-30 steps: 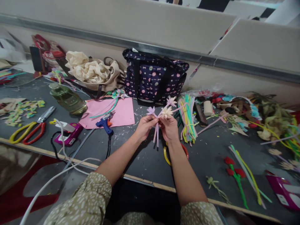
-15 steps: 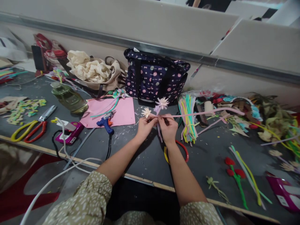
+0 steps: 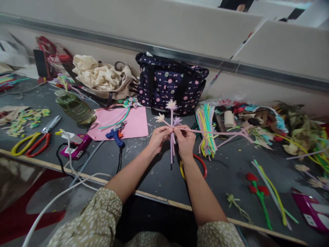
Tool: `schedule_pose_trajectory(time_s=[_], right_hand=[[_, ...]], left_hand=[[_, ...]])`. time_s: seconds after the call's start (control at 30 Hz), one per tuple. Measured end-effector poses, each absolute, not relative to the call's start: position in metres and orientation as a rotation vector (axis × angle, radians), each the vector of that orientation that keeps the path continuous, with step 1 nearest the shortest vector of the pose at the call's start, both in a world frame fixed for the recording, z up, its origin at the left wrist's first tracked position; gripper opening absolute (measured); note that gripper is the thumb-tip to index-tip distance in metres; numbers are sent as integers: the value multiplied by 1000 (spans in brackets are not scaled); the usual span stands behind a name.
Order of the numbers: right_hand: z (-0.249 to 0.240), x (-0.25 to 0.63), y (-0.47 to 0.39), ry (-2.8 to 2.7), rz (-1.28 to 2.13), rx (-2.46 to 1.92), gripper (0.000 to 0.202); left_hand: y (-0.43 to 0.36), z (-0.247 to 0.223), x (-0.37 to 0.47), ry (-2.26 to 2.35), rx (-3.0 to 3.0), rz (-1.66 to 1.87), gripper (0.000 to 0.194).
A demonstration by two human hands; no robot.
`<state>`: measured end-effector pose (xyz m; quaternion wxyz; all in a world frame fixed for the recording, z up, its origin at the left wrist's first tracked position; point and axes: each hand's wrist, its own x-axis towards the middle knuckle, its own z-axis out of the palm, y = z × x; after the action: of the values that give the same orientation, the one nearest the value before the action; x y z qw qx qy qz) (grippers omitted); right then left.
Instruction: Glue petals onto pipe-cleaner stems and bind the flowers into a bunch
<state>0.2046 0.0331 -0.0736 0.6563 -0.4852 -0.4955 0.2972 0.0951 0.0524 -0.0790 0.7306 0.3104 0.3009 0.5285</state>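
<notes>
While the left hand [image 3: 159, 137] pinches the flower stems [image 3: 171, 144] upright above the table's [image 3: 144, 171] centre, the right hand [image 3: 185, 139], closed on a pink pipe cleaner [image 3: 218, 133], has swung it lower, suggesting another wrap.

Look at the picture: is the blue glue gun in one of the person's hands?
No, the glue gun lies on the table, left of both hands.

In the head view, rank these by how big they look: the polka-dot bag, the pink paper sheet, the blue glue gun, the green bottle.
1. polka-dot bag
2. pink paper sheet
3. green bottle
4. blue glue gun
The bottle and the glue gun look close in size; the gun's cord is not counted.
</notes>
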Motion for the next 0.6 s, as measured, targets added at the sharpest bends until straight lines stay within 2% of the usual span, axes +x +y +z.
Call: schedule_pose_trajectory(time_s=[0.27,0.6], right_hand=[[-70,208,33,-1374,304,-1206,11],[-72,205,33,-1395,252,-1266,12]], left_hand=[[55,-82,92,704,737,1211,25],[56,-81,94,683,614,1166,30]])
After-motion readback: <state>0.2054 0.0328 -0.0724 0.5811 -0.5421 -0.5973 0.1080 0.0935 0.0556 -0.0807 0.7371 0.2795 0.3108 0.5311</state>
